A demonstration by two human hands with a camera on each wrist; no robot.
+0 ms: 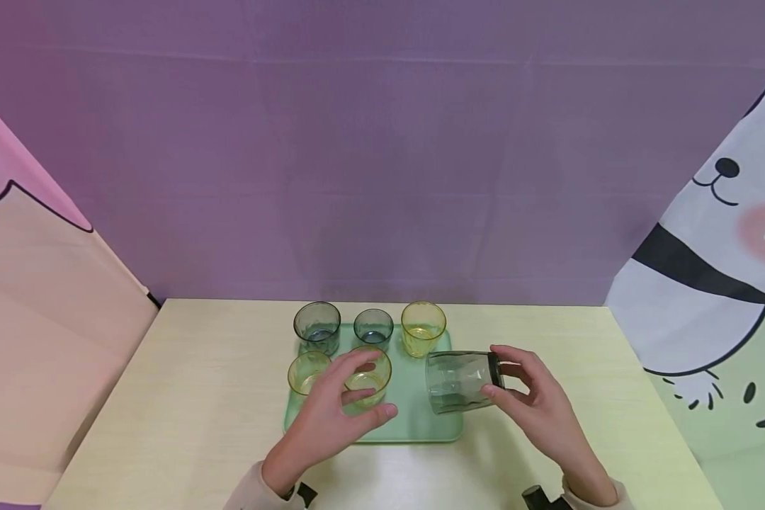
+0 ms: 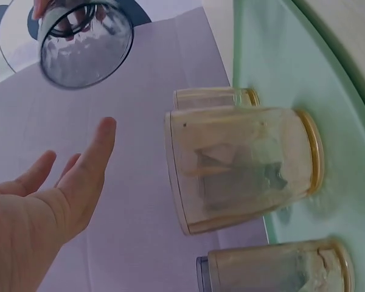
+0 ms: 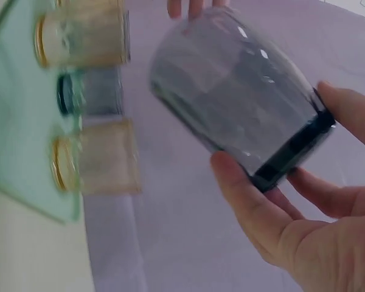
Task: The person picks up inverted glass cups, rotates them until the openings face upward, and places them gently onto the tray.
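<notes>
My right hand grips a grey-tinted glass tumbler by its dark base. The tumbler lies sideways in the air over the right part of a green tray, its mouth pointing left. In the right wrist view, fingers and thumb curl round the base of this tumbler. My left hand hovers in front of the yellow glasses, fingers spread, holding nothing. Behind it are a yellow glass and another yellow glass, both partly hidden. In the left wrist view, this hand is apart from the glasses.
Along the tray's back stand a large grey glass, a smaller grey glass and a yellow glass, all upright. The tray lies on a pale wooden table. A purple cloth hangs behind the table.
</notes>
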